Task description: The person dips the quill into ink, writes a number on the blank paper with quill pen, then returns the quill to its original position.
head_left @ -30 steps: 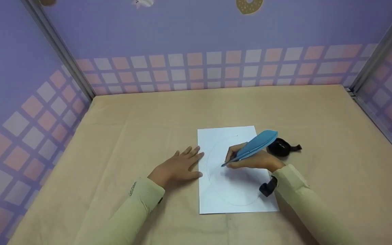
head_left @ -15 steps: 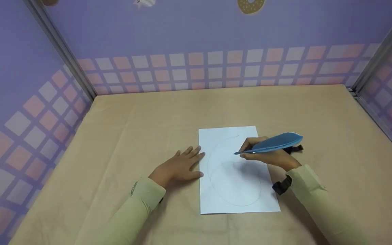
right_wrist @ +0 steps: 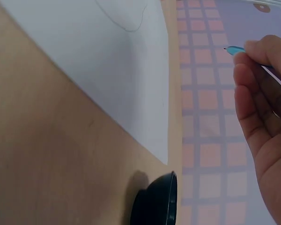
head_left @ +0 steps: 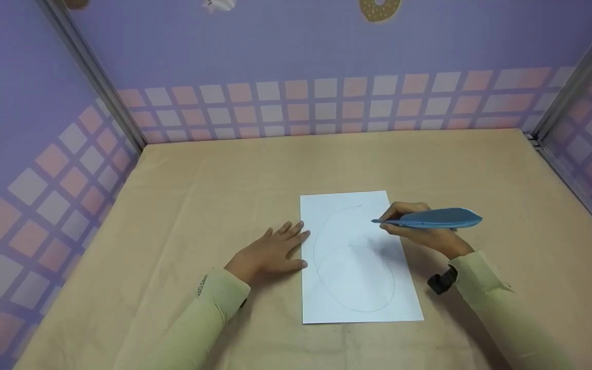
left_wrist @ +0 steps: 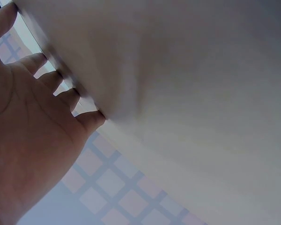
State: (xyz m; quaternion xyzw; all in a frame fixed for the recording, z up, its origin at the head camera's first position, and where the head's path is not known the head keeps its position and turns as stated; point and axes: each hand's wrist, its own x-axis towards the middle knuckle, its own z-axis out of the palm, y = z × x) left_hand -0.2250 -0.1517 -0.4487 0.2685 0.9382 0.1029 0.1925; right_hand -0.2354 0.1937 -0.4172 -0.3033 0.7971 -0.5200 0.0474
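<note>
This looks like a small staged recording booth rather than a lived-in room. A bench (head_left: pixel 234 169) draped in tan cloth fills the floor of it. Printed lilac wall panels (head_left: pixel 285 46) with pink and white squares close it in at nine, twelve and three o'clock, joined by bare metal corner posts (head_left: pixel 90 77). A doughnut picture (head_left: pixel 377 8) sits at twelve o'clock.
</note>
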